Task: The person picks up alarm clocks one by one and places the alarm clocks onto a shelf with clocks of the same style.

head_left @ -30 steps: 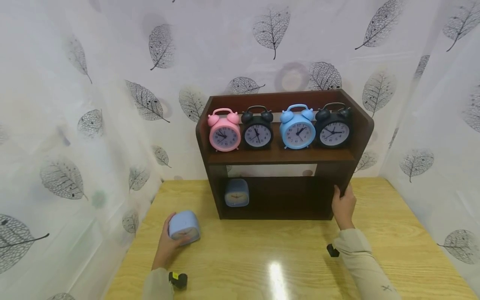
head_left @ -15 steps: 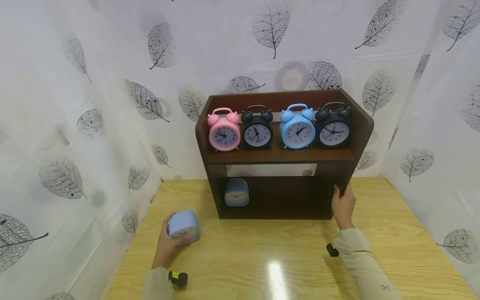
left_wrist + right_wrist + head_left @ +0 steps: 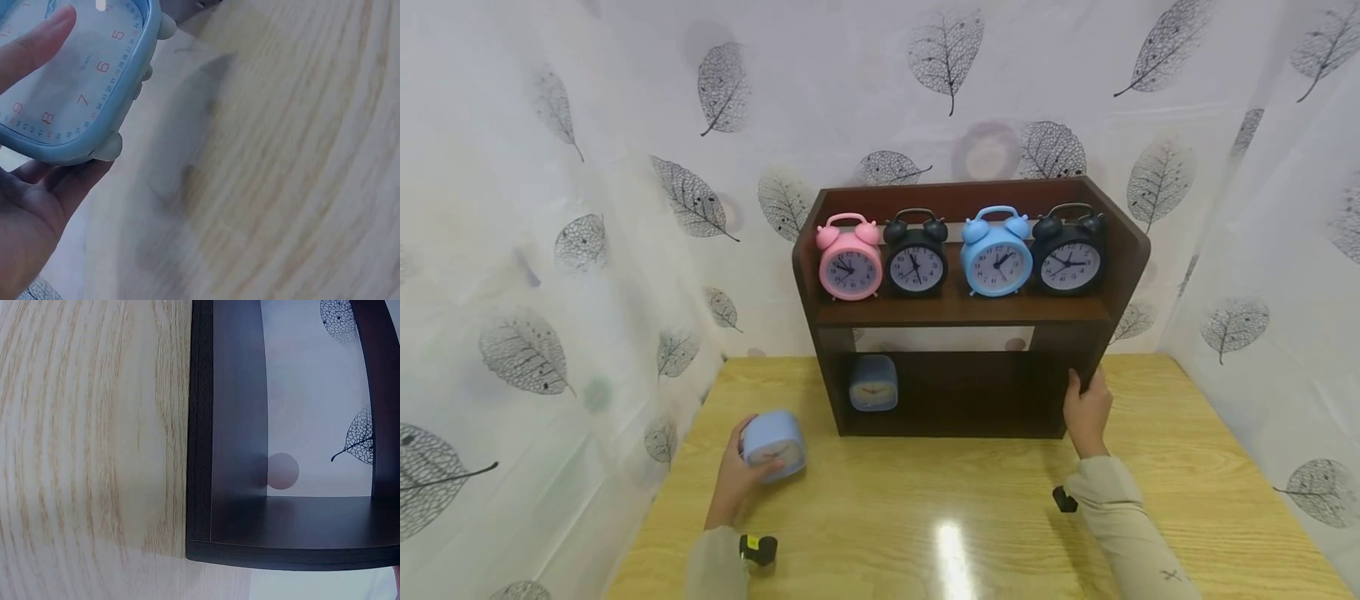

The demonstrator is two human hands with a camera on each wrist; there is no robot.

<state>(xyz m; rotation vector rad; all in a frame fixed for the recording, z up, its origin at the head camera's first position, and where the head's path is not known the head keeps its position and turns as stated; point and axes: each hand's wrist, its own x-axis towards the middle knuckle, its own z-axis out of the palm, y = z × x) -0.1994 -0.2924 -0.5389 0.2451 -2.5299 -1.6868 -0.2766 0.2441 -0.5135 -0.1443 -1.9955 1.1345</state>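
Observation:
My left hand (image 3: pixel 734 473) grips a light blue square alarm clock (image 3: pixel 772 429) at the table's left, thumb across its face and fingers round the back. In the left wrist view the clock (image 3: pixel 94 81) is tilted, its small rounded feet showing above the wood table. My right hand (image 3: pixel 1087 412) holds the right side panel of a dark brown two-tier shelf (image 3: pixel 962 313), thumb on the panel's front edge. Another blue square clock (image 3: pixel 874 392) sits at the left of the lower tier. Most of the right hand is out of its own wrist view.
On the upper tier stand a pink twin-bell clock (image 3: pixel 850 275), a black one (image 3: pixel 916 271), a light blue one (image 3: pixel 997 268) and another black one (image 3: pixel 1069 267). The wood table (image 3: pixel 880 508) meets leaf-patterned curtains (image 3: pixel 760 125) at the back and sides.
My left hand has shifted slightly up and to the right with the blue clock, turning its face more into view. The right hand and the shelf stay where they were.

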